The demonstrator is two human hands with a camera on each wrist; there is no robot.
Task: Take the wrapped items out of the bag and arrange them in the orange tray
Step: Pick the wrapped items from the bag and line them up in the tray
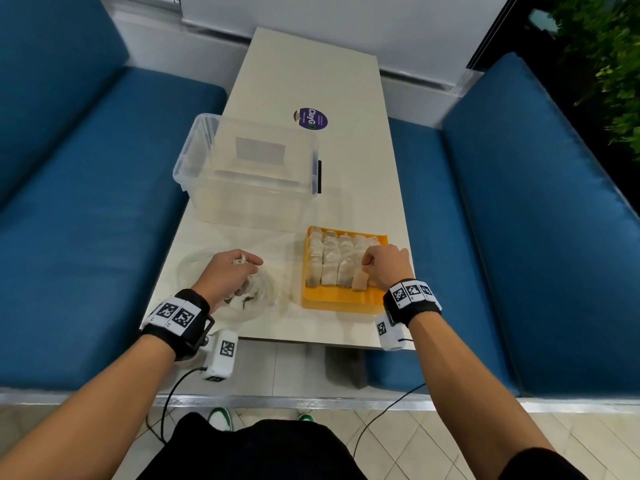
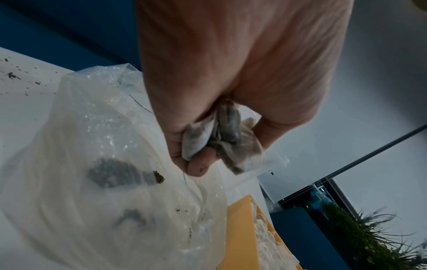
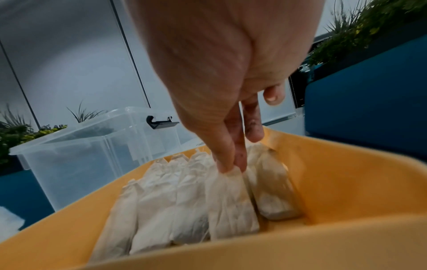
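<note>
My left hand (image 1: 232,270) hovers over the crumpled clear plastic bag (image 1: 258,299) and grips a small bunch of pale wrapped items (image 2: 231,127) in curled fingers. Dark crumbs lie inside the bag (image 2: 92,146). The orange tray (image 1: 337,301) stands to the right of the bag, filled with rows of wrapped items (image 1: 329,258) standing side by side. My right hand (image 1: 382,265) is inside the tray. Its thumb and forefinger (image 3: 227,164) pinch the top of one wrapped item (image 3: 231,201) in the near row, right of the others.
A clear plastic storage box (image 1: 249,171) with a black latch stands behind the bag and tray. A purple round sticker (image 1: 310,118) lies farther back on the white table (image 1: 304,71). Blue benches (image 1: 86,220) flank the table. Dark crumbs dot the tabletop (image 2: 13,75).
</note>
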